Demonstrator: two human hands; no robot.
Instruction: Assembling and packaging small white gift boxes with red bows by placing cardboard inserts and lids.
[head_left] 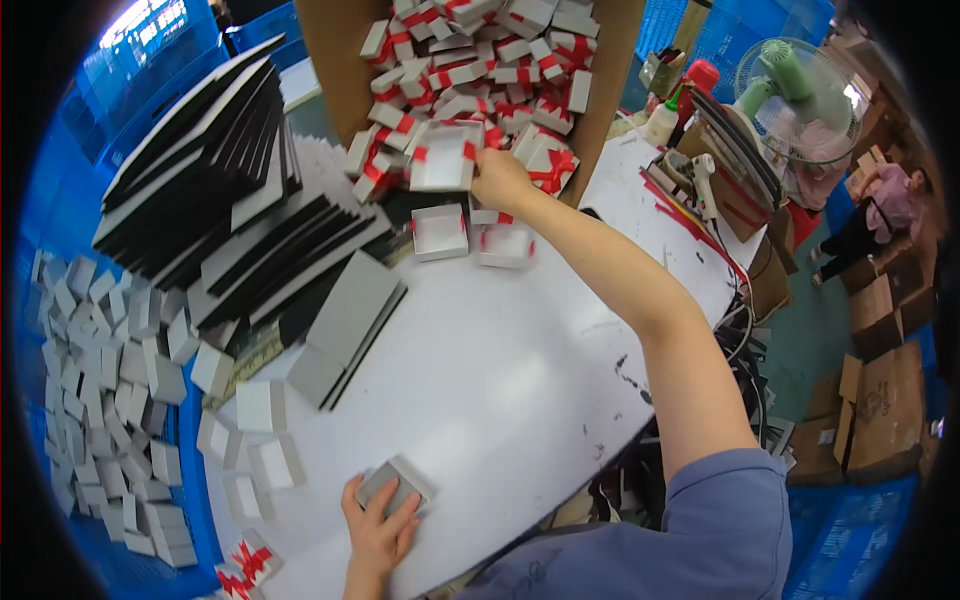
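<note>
Near the table's front edge, my left hand (375, 530) rests its closed fingers over a small grey box (405, 478). My right arm stretches far forward, and my right hand (502, 182) is closed on the right side of an open white box (438, 168) with red ribbon at its edges. Its fingertips are partly hidden. Just below that hand, another open white box (440, 233) and a similar one with red ribbon (508, 246) stand on the white table (480, 370). Behind them, a big carton (338, 70) holds many red-ribboned white boxes (465, 72).
Black-and-grey folded boards (200, 190) are stacked at the left, with a grey board (345, 315) before them. A blue crate (195, 470) holds grey boxes (110, 390). Loose boxes (260, 407) line the left edge. A green fan (785, 75) and a person (885, 205) are at right.
</note>
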